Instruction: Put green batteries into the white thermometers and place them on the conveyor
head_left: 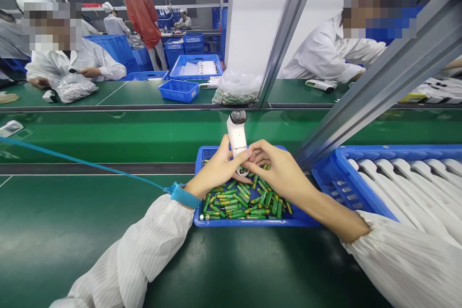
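My left hand (224,162) is closed around the handle of a white infrared thermometer (237,134), which stands nearly upright with its dark sensor end at the top. A green battery shows low in its handle, where the battery compartment is uncovered. At the handle's right side, the fingers of my right hand (269,160) are pinched together against it; whatever they hold is hidden. Beneath both hands sits a blue tray (224,223) with many loose green-and-gold batteries (234,204). A blue wrist strap (186,196) circles my left wrist, its cord running off to the left.
To the right, a blue crate (334,168) holds a row of white thermometers (400,178). A slanted metal post (375,67) rises beside it. Beyond the green conveyor belt (108,134) are a plastic bag (238,86), a small blue bin (178,91) and co-workers in white.
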Demonstrator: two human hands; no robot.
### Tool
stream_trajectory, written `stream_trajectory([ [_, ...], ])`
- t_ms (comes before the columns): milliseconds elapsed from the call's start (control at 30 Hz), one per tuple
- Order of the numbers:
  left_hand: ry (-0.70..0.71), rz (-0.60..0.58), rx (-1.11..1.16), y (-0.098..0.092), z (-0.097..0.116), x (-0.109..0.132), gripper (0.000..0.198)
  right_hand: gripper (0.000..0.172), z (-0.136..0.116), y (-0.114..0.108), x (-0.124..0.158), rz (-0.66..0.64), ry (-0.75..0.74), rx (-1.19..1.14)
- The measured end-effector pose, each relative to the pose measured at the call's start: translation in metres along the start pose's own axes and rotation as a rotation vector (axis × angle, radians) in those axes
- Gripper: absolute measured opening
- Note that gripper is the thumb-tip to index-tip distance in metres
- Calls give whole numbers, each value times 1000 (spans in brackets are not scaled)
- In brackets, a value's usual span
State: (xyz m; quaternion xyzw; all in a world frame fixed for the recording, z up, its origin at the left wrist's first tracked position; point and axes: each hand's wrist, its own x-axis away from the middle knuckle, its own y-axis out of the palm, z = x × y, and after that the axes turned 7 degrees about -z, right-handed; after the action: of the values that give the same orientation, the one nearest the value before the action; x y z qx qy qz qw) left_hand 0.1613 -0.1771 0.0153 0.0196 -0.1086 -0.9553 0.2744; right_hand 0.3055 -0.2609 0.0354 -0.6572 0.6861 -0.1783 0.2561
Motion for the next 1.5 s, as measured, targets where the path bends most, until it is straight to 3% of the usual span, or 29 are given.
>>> stream_trajectory([
  [500,125,70,12,2,-2,1,42,25,-2,-6,0,38,31,5],
  [633,175,143,74,2,5,0,58,22,-1,-7,1,51,34,26],
  [767,180,230,149,-1,9,-1,66,24,3,-6,1,-180,95,194],
  [900,188,230,160,1,10,1,68,31,-3,-3,5,-387,119,485],
  [1033,155,227,155,1,14,0,72,22,-9,4,11,-582,120,697],
  [1100,124,251,145,-12,18,-5,68,16,-9,9,13,-642,122,776],
  [1167,89,279,113,-40,23,-15,55,14,-8,14,14,-654,131,827],
  [1233,32,303,29,-78,28,-26,38,12,-7,18,13,-664,148,832],
  [1367,-174,503,-254,-160,30,-41,12,11,-6,19,8,-693,228,693],
  [1500,-239,597,-438,-209,15,-38,19,27,2,11,2,-698,198,498],
])
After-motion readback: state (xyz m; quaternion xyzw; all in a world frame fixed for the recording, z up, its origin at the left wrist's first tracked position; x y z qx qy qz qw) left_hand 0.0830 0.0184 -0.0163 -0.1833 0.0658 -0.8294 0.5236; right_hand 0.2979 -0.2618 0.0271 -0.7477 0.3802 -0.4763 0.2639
